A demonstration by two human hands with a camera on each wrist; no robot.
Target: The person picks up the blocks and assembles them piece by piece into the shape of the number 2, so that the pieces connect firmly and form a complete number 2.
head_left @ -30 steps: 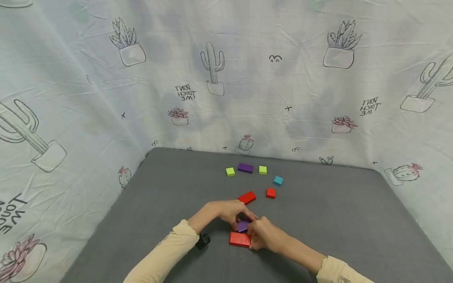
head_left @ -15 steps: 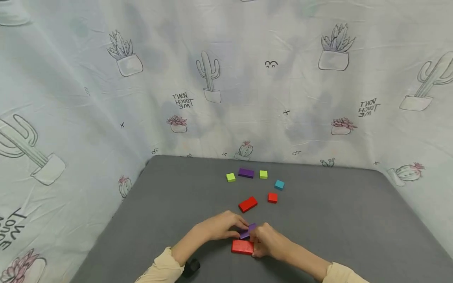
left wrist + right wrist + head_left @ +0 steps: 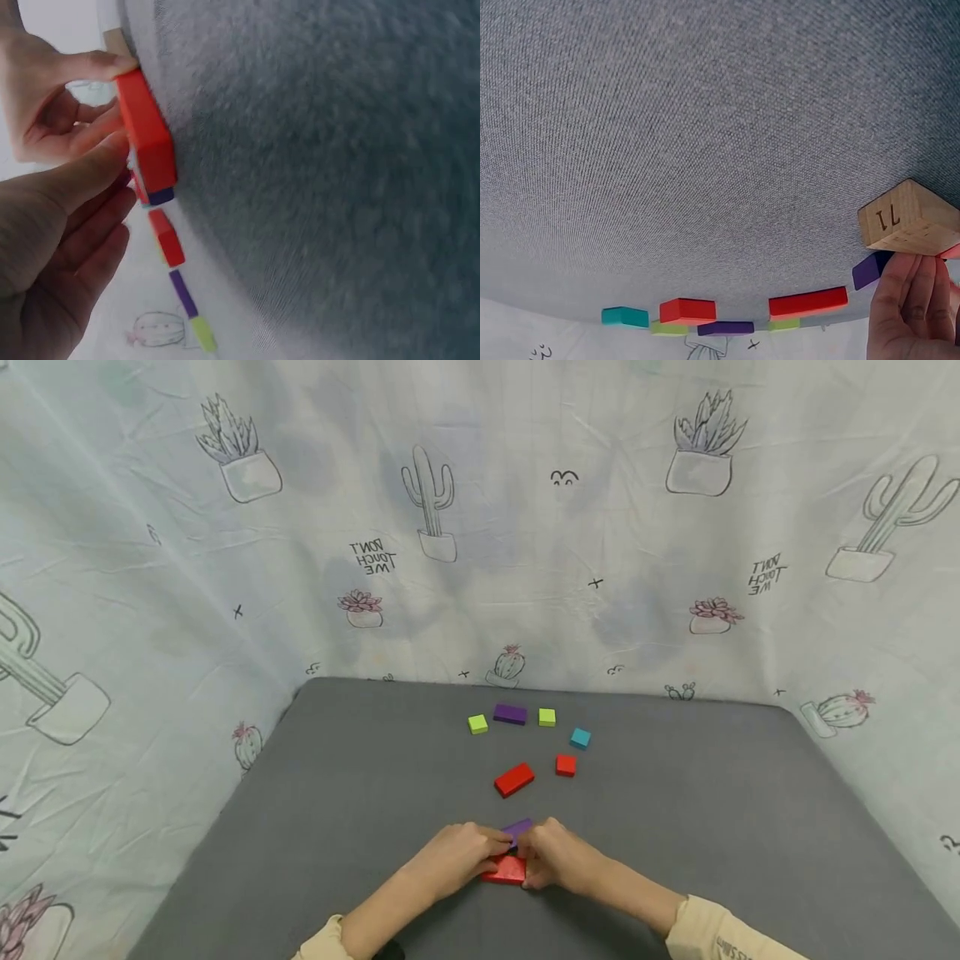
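Blocks (image 3: 514, 780) stand beyond the hands (image 3: 463, 857) (image 3: 561, 857); rightward lies room

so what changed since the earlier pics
The left hand has shifted toward the person, from the purple block to the near red block, which its thumb now touches; whether it released the purple one is unclear. The right hand stays at the red block's right end; the far blocks haven't moved.

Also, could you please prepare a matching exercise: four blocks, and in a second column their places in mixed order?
1. blue block
2. far purple block
3. far long red block
4. near red block

A. between the left hand and right hand
B. just left of the small red block, head view
C. between the lime blocks
D. just beyond the small red block

Pairs: 1-D; 2-C; 3-B; 4-A
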